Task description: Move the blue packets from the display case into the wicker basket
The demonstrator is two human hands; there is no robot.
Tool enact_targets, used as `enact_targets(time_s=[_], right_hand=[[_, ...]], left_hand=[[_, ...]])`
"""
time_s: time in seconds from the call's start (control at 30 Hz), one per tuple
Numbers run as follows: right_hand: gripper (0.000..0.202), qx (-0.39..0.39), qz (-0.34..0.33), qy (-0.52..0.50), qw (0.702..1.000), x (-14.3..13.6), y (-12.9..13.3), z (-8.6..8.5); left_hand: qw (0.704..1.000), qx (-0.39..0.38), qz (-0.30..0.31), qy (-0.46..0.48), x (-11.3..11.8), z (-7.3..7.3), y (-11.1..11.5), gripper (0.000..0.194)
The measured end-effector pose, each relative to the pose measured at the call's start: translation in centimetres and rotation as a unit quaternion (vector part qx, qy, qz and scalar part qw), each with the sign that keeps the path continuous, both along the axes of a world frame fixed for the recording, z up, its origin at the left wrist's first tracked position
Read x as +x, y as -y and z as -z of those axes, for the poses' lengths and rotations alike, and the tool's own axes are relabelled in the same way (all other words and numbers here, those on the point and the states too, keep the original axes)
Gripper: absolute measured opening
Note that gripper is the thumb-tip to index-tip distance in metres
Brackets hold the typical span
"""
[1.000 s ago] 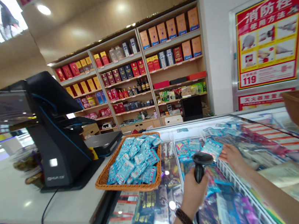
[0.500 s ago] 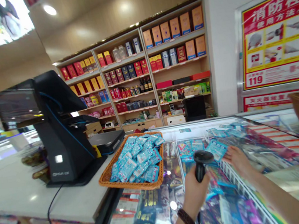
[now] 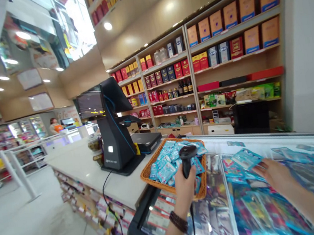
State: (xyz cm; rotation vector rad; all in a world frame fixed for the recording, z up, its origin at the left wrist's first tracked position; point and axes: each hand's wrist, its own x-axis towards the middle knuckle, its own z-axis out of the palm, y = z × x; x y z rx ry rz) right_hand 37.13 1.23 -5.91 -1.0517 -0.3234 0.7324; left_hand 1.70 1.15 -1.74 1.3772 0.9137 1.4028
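Note:
My left hand (image 3: 185, 185), with a dark bracelet at its wrist, is wrapped round the handle of a black barcode scanner (image 3: 187, 153). The scanner's head is up, in front of a wicker basket (image 3: 145, 173) heaped with small blue packets (image 3: 166, 170). A cable hangs from the scanner's lower end. My right hand (image 3: 276, 174) pinches a blue packet (image 3: 247, 158) by its near right corner, above the glass-topped freezer (image 3: 232, 216). More blue packets (image 3: 292, 154) lie beyond that hand on the glass.
A black checkout terminal (image 3: 116, 138) stands on the white counter (image 3: 89, 173) at left, with a flat dark box (image 3: 147, 140) beside it. Shelves (image 3: 163, 58) of boxes and bottles line the back wall. A person (image 3: 54, 126) is far off at left.
My view has turned left. The scanner in my left hand has shifted left, now overlapping the basket. The packet in my right hand has come away from the other packets on the right.

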Motion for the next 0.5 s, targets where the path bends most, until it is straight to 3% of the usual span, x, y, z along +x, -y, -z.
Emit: enact_targets(time_s=[0.17,0.33,0.43,0.5], right_hand=[[0.023,0.015,-0.08,0.02,0.996,-8.0,-6.7,-4.1],[0.039,0.051,-0.153,0.06,0.985,-15.5,-13.4,-6.3],[0.044,0.067,-0.169,0.107,0.977,-16.8,-15.0,-6.1],[0.039,0.08,-0.157,0.151,0.973,-15.2,-14.7,-5.0]], left_hand=[[0.996,0.012,-0.083,-0.003,-5.6,-1.3,-2.4,0.067],[0.991,0.019,-0.133,-0.02,-8.8,-1.0,-3.4,0.072],[0.991,0.015,-0.132,-0.027,-9.8,-0.6,-3.3,0.076],[0.992,0.012,-0.121,-0.03,-9.8,-0.5,-3.1,0.077]])
